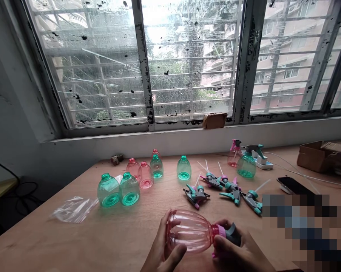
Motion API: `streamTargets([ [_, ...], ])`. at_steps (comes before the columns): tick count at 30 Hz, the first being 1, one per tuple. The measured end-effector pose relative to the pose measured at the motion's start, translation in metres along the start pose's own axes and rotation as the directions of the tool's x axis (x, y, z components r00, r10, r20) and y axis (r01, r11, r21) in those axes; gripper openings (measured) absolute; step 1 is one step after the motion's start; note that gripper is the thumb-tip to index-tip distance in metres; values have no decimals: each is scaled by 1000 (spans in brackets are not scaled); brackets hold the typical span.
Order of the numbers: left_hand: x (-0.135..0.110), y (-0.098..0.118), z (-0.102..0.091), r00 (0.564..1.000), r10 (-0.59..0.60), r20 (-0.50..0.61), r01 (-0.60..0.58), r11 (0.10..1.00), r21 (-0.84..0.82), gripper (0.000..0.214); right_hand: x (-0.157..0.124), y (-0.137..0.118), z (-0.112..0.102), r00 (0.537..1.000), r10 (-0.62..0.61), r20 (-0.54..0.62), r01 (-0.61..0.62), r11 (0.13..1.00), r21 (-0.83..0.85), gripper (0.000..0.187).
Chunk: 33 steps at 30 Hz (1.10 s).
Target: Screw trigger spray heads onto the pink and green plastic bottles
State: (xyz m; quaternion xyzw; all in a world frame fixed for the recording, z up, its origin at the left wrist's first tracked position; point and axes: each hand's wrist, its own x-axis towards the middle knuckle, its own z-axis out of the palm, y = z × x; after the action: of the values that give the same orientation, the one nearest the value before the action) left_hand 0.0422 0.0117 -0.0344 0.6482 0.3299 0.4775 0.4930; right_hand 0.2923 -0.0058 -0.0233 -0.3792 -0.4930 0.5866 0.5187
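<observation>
My left hand (161, 247) wraps round the body of a pink ribbed plastic spray bottle (189, 232), which lies on its side just above the table's near edge. My right hand (238, 253) is closed on the bottle's pink collar and grey trigger head (229, 233). Several loose trigger heads (224, 189) with white dip tubes lie on the wooden table (102, 241) just beyond my hands. Several open-necked bottles, green (118, 190) and pink (140, 172), stand farther back on the left.
Two assembled spray bottles, one pink (234, 153) and one green (248, 163), stand at the back right by a white power strip (263, 161). A clear plastic bag (74, 209) lies left. A phone (293, 186) and cardboard box (320, 155) sit right. A window runs behind.
</observation>
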Motion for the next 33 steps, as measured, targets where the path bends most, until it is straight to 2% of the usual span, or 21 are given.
streamTargets([
  [20,0,-1,-1,1000,9,2,-9,1000,-15,81,-1,-4,3,1000,-1,-18,1,1000,-21,40],
  [25,-3,7,-1,1000,-17,-6,17,1000,-19,84,-1,-2,3,999,-10,-32,10,1000,-7,39],
  [28,-5,14,-1,999,-35,-1,35,998,47,85,-1,-2,2,1000,-15,-28,15,1000,17,38],
  [30,-5,15,1,1000,0,18,-1,996,90,87,-1,-3,2,999,-21,-40,22,999,27,37],
  [33,-4,14,6,992,124,18,-125,983,131,88,0,-4,2,998,-35,-48,36,999,20,37],
])
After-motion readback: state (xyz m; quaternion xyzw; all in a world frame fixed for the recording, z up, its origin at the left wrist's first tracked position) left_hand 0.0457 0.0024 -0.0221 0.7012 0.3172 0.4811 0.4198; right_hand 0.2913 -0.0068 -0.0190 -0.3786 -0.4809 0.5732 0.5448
